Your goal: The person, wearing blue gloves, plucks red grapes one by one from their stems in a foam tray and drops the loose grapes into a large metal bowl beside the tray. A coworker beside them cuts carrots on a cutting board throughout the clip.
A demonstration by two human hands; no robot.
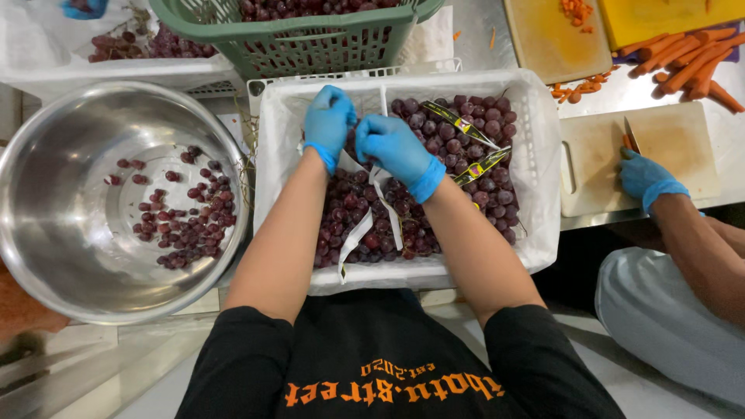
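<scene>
The red grapes (pixel 423 198) lie in a white plastic crate (pixel 543 155) lined with a thin white sheet, directly in front of the person. Both hands, in blue gloves, meet over the far-left part of this crate. The left hand (pixel 329 120) has its fingers curled together around something small at the top of the pile, most probably a bunch or its stem, but the glove hides what exactly is pinched. The right hand (pixel 394 146) is closed in the same way just beside it, the two nearly touching, so it seems that one hand holds a bunch steady while the other pulls at it. The lining probably keeps the soft fruit from the hard lattice of the crate.

White paper strips (pixel 365 225) and two dark packaging bands with yellow edges (pixel 473 147) lie across the grapes, between the hands and the rest of the fruit; they are in the way of whoever reaches deeper.

To the left stands a large steel bowl (pixel 62 248) with loose single grapes (pixel 186 217) scattered on its bottom, near enough to the crate for a short reach. Behind the crate sits a green plastic basket (pixel 295 43) holding more dark grapes, and a further white tray of grapes is at the far left.

On the right, another person's gloved hand (pixel 644 177) rests on a white cutting board (pixel 660 155) next to a knife (pixel 630 133). Peeled carrots (pixel 691 66) lie on the table behind it, near two yellowish boards.
</scene>
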